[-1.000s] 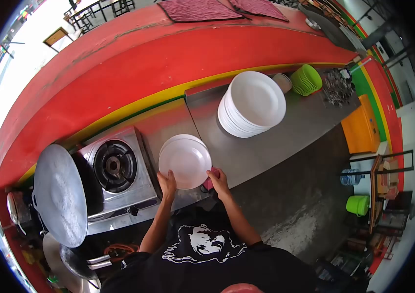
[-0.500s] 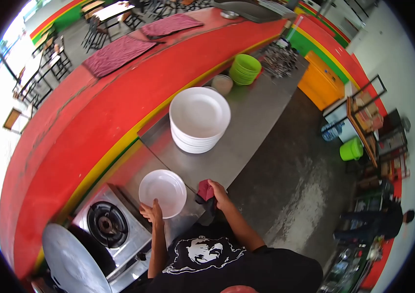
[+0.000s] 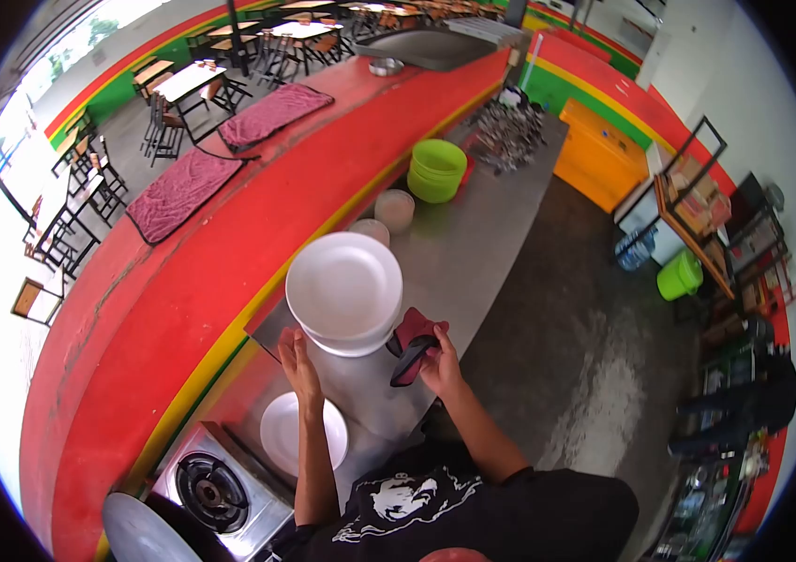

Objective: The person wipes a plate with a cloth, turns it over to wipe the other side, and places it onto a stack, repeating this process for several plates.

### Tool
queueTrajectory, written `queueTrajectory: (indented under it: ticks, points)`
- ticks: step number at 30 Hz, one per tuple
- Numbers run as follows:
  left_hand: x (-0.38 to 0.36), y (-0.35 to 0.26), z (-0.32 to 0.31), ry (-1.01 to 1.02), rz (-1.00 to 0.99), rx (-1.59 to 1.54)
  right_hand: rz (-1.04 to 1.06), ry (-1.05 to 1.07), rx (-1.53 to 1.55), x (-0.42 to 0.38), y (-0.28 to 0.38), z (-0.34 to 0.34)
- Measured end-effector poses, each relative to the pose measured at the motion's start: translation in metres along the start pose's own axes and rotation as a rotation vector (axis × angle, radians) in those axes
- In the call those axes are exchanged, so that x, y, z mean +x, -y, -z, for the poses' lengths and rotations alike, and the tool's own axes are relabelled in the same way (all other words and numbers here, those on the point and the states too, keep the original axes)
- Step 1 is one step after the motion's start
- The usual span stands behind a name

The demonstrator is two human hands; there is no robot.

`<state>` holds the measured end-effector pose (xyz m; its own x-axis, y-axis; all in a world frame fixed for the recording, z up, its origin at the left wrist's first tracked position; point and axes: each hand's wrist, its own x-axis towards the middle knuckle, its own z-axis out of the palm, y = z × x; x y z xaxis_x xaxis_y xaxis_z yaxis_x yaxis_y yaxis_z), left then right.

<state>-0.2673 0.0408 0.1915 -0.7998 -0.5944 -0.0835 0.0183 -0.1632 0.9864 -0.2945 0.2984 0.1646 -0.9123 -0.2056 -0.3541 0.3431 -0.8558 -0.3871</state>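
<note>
My left hand [image 3: 298,368] is open beside the lower left edge of the tall stack of white plates [image 3: 345,286], with nothing in its fingers. Whether it touches the stack I cannot tell. A dark red cloth with black edging [image 3: 414,345] is gripped in my right hand [image 3: 443,363], just right of the stack. Below my left forearm, a smaller white plate [image 3: 278,433] lies on the steel counter [image 3: 435,281], partly hidden by the arm.
A gas stove [image 3: 220,496] and a large metal pan [image 3: 145,532] are at the lower left. Green bowls [image 3: 437,170], tubs [image 3: 394,211] and cutlery [image 3: 507,131] stand farther along the counter. The red ledge [image 3: 229,234] runs alongside. Another person [image 3: 758,403] is far right.
My left hand has left the smaller plate and moved up to the tall stack. My right hand has brought the cloth up beside the stack. The camera view has shifted.
</note>
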Motion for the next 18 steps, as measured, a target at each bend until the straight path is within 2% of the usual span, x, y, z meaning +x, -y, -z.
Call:
queueTrajectory:
  ticks: [1, 2, 4, 6, 9, 12, 14, 17, 18]
  points:
    - [0.001, -0.011, -0.017, -0.007, -0.004, -0.004, 0.009, 0.039, -0.023, 0.012, 0.009, -0.009]
    - [0.0, -0.019, -0.039, -0.098, 0.006, -0.025, 0.026, 0.064, -0.063, 0.023, 0.019, -0.016]
    - [0.009, -0.02, -0.068, -0.171, -0.027, 0.105, 0.062, 0.107, -0.128, 0.034, 0.041, -0.04]
    - [0.013, -0.016, -0.089, -0.288, -0.095, 0.134, 0.023, 0.14, -0.193, 0.045, 0.057, -0.042]
    - [0.027, 0.023, -0.082, -0.306, -0.208, 0.11, -0.061, 0.094, -0.243, 0.062, 0.074, -0.035]
    - [0.023, 0.012, -0.088, -0.344, -0.215, 0.039, -0.177, 0.08, -0.252, 0.092, 0.079, -0.007]
    - [0.015, 0.005, -0.086, -0.349, -0.226, 0.113, -0.29, 0.086, -0.247, 0.111, 0.089, 0.008]
    - [0.013, -0.003, -0.095, -0.419, -0.252, 0.18, -0.293, 0.042, -0.289, 0.13, 0.105, -0.011]
    - [0.005, -0.003, -0.098, -0.452, -0.244, 0.201, -0.302, 0.087, -0.256, 0.138, 0.111, -0.007]
